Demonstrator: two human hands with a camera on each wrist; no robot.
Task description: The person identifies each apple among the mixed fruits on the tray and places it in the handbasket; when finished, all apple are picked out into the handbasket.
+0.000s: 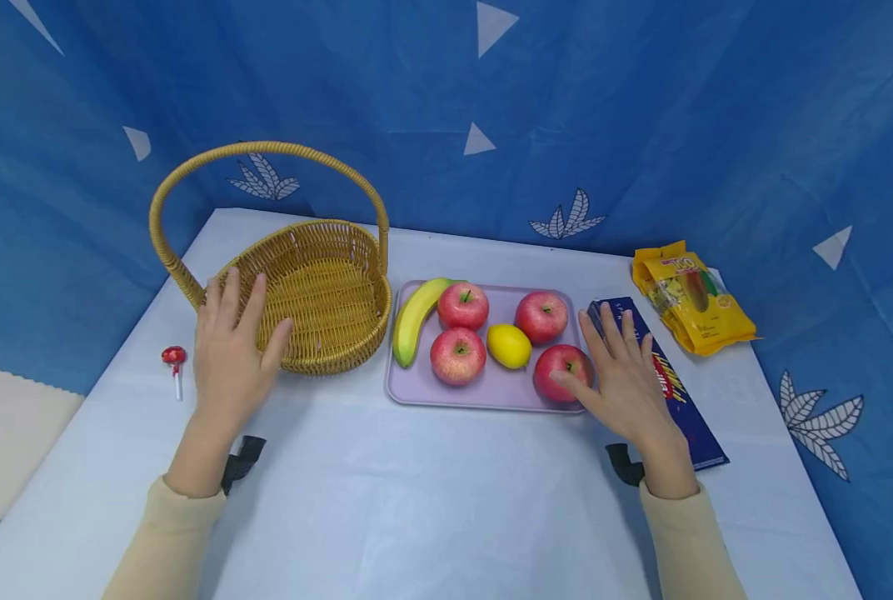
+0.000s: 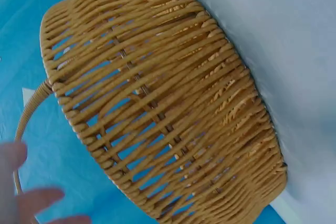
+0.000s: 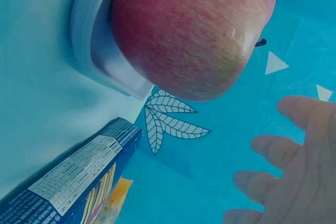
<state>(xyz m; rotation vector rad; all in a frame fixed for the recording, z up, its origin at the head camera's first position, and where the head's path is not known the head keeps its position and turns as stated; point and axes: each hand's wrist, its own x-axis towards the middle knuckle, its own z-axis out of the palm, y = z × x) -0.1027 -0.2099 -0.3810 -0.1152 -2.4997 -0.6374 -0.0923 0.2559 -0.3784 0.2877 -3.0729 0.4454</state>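
Note:
My left hand (image 1: 229, 350), fingers spread, hovers over the near left side of a wicker basket (image 1: 326, 304) with a tall arched handle. Its fingers (image 2: 39, 202) show at the lower left of the left wrist view, beside the woven wall. My right hand (image 1: 626, 387) is also spread and holds nothing, over a dark blue spaghetti box (image 1: 697, 433). Its thumb overlaps the nearest right apple (image 1: 559, 367) in the head view. That apple sits with several others, a yellow lemon (image 1: 509, 346) and a banana (image 1: 414, 327) on a pale purple tray (image 1: 416, 390).
Left of the basket lies a red-wrapped lollipop (image 1: 174, 356) on a white stick. A yellow snack bag (image 1: 694, 300) lies at the back right of the white table (image 1: 416, 500). Blue patterned cloth (image 1: 431, 100) hangs behind the table.

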